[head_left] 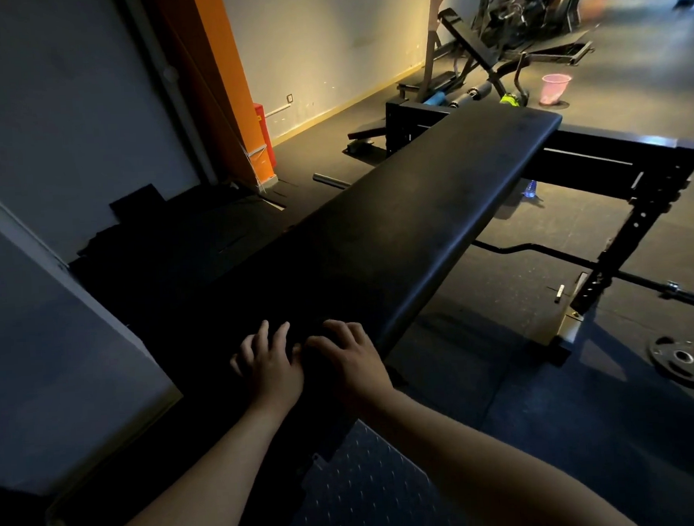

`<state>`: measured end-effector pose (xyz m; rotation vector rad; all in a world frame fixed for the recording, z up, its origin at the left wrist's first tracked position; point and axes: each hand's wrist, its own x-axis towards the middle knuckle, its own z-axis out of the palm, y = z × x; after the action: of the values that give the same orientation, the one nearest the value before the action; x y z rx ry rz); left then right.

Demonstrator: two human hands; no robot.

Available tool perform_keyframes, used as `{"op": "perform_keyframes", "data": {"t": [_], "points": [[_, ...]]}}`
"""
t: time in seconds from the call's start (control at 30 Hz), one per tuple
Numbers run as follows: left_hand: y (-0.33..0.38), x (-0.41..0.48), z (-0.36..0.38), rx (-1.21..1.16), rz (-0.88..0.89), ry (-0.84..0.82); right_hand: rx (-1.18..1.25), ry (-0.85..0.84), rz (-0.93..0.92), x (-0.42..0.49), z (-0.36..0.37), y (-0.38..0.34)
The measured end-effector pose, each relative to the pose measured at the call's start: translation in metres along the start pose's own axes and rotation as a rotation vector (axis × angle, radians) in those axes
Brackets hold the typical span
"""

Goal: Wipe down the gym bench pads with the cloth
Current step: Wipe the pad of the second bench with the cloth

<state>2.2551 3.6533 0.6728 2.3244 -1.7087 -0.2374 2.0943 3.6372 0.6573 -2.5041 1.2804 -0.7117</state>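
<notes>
A long black gym bench pad (434,202) runs from the near centre away to the upper right. Its near end lies in deep shadow. My left hand (268,367) and my right hand (352,361) rest side by side on that near end, palms down and fingers spread. No cloth can be made out in the dark under or between the hands.
A black rack frame (632,223) and a barbell (538,252) lie on the floor to the right. Further off are a weight plate (682,360), a water bottle (531,188) under the bench and a pink bucket (554,88). A wall (48,117) stands close on the left.
</notes>
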Motion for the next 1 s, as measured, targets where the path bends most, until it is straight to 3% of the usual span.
{"op": "perform_keyframes", "data": {"t": [0.1, 0.2, 0.27, 0.33, 0.43, 0.5, 0.57, 0.87, 1.0], "points": [[0.003, -0.002, 0.0, -0.042, -0.027, 0.007, 0.044, -0.025, 0.014, -0.008, -0.01, 0.035], [0.017, -0.004, 0.001, -0.06, -0.049, -0.03, 0.088, 0.118, 0.111, -0.017, -0.02, 0.072], [0.034, -0.01, 0.007, -0.05, 0.031, -0.052, 0.119, 0.169, 0.197, -0.015, -0.031, 0.092], [0.051, -0.018, 0.015, -0.016, 0.113, -0.059, 0.297, 0.259, 0.399, -0.009, -0.042, 0.111], [0.058, -0.021, 0.021, -0.03, 0.102, -0.009, 0.668, 0.513, 0.858, 0.008, -0.061, 0.135], [0.056, -0.021, 0.024, -0.018, 0.102, 0.013, 0.948, 0.573, 1.01, 0.018, -0.059, 0.134], [0.054, -0.021, 0.025, -0.008, 0.108, 0.019, 1.047, 0.59, 1.025, 0.019, -0.049, 0.119], [0.058, -0.022, 0.023, 0.012, 0.104, 0.012, 0.874, 0.492, 0.922, -0.022, 0.006, 0.021], [0.065, -0.017, 0.018, -0.01, 0.085, -0.008, 0.891, 0.537, 0.86, -0.024, -0.011, 0.04]]}}
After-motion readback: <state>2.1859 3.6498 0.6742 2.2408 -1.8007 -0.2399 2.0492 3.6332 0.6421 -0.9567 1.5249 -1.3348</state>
